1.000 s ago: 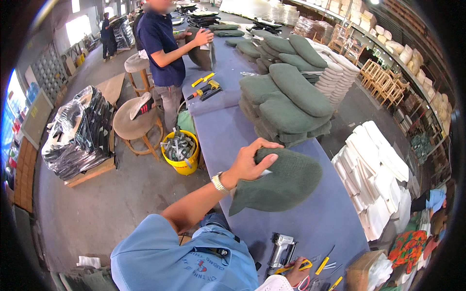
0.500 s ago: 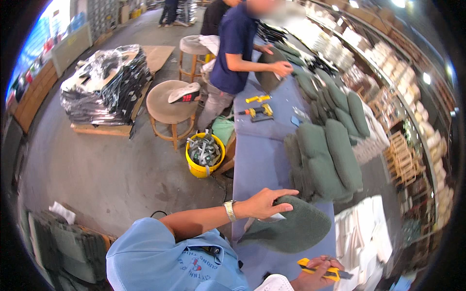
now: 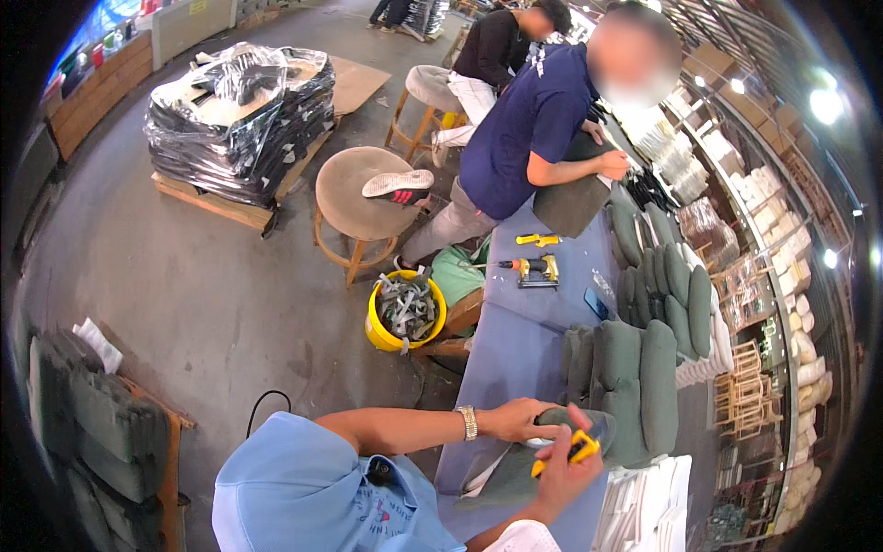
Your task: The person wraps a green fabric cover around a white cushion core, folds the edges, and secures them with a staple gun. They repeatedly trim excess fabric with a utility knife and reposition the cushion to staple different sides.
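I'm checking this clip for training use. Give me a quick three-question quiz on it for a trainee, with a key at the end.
1. Which hand of the camera wearer holds the yellow cutter?
2. True or false: the wearer's left wrist is bare.
3. What are the fingers of the left hand on?
A) a yellow bucket
B) a green pad
C) a round stool

Key:
1. The right hand.
2. False; a watch with a metallic band is on it.
3. B

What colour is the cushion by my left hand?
The cushion is dark green, clearest in the head view.
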Tool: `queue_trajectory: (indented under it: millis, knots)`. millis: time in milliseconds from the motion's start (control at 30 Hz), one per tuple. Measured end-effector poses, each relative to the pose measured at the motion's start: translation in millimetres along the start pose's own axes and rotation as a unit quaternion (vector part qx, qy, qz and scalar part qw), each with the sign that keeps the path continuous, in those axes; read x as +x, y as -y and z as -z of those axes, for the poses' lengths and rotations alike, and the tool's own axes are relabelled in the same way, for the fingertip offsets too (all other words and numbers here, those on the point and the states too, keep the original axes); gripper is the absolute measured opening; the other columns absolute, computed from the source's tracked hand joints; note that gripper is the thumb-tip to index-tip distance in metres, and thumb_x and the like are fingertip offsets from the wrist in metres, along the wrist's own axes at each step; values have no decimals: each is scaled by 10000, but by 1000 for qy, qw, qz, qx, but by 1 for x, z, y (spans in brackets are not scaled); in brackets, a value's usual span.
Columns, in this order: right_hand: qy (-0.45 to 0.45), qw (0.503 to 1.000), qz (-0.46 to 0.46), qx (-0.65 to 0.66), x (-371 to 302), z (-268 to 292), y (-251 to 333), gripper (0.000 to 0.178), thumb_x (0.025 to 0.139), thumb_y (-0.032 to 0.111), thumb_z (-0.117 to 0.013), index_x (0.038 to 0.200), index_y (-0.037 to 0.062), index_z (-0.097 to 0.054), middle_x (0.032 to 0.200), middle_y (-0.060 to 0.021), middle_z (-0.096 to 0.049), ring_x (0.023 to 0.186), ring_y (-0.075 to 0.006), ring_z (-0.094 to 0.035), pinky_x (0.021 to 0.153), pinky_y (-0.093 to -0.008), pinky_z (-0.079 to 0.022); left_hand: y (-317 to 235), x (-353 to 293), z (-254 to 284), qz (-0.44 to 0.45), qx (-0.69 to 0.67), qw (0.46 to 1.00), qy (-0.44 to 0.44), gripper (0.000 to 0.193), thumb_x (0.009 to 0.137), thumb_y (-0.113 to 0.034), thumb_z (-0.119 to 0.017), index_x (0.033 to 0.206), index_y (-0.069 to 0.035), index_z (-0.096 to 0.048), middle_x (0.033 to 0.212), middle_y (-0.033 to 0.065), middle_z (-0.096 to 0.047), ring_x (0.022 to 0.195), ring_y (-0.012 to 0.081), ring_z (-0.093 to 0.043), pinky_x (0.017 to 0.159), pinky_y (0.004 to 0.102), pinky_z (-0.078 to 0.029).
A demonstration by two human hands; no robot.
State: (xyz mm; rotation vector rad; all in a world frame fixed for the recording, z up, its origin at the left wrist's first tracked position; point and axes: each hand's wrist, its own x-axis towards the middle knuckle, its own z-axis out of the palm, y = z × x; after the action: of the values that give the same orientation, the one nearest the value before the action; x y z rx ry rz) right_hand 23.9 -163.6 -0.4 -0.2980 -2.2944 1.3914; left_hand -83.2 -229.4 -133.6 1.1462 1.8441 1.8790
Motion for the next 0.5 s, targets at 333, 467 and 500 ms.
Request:
queue_trajectory:
  millis: [333, 467, 500]
  knots:
    - [-255, 945, -196, -60, -131, 107, -164, 243, 1002, 148, -672, 1188, -7, -677, 960, -73, -697, 558, -94, -555, 495, -254, -455, -12, 21, -3, -18, 51, 997, 47, 763, 931, -482, -676, 1477, 16, -485, 1230, 281, -691, 1098, 420, -692, 963, 476, -533]
    - [-261, 888, -366, -100, -203, 133, -209, 326, 971, 178, -720, 1256, 21, -687, 937, -42, -694, 590, -101, -553, 516, -244, -473, -37, 26, -27, 35, 43, 996, 65, 796, 918, -478, -704, 1488, 30, -477, 1390, 293, -608, 882, 334, -709, 880, 421, -557]
    - [-275, 888, -355, -95, -217, 132, -221, 336, 964, 206, -728, 1250, 34, -692, 944, -43, -712, 610, -102, -586, 524, -245, -484, -44, 22, -35, 35, 64, 996, 47, 763, 933, -447, -711, 1476, 39, -485, 1296, 283, -662, 872, 316, -711, 877, 427, -556]
